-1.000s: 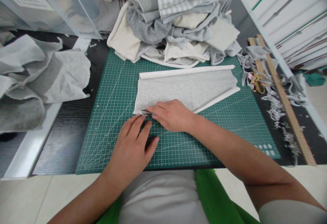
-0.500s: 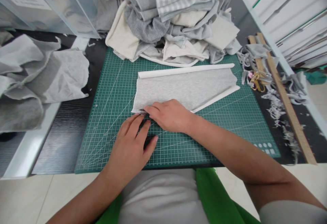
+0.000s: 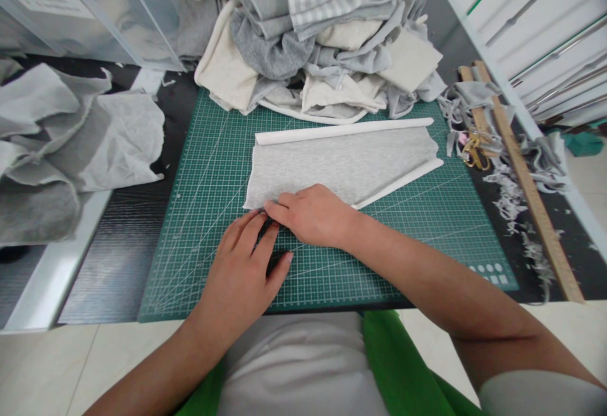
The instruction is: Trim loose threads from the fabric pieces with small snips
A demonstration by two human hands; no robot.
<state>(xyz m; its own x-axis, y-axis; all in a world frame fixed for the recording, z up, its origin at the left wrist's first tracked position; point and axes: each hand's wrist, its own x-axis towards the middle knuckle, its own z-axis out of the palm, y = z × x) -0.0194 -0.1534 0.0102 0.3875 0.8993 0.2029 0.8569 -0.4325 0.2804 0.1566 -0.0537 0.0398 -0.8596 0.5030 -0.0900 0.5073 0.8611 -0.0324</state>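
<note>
A light grey fabric piece [image 3: 341,163] with white rolled edges lies flat on the green cutting mat [image 3: 208,169]. My right hand [image 3: 313,214] rests on the fabric's near edge, its fingertips at the near-left corner. It pinches a small metal cutter that is almost hidden under the fingers. My left hand [image 3: 241,270] lies flat on the mat just in front of that corner. Its fingers are spread and the fingertips touch the fabric's edge beside my right fingers.
A heap of grey, cream and striped fabric [image 3: 322,36] sits at the mat's far edge. White interfacing sheets [image 3: 80,131] lie at the left. Wooden rulers [image 3: 526,182], gold scissors [image 3: 474,150] and fabric scraps lie at the right. A clear plastic box [image 3: 95,11] stands far left.
My right hand has slid slightly left along the fabric's near edge, covering the metal cutter that showed before. My left hand has hardly moved.
</note>
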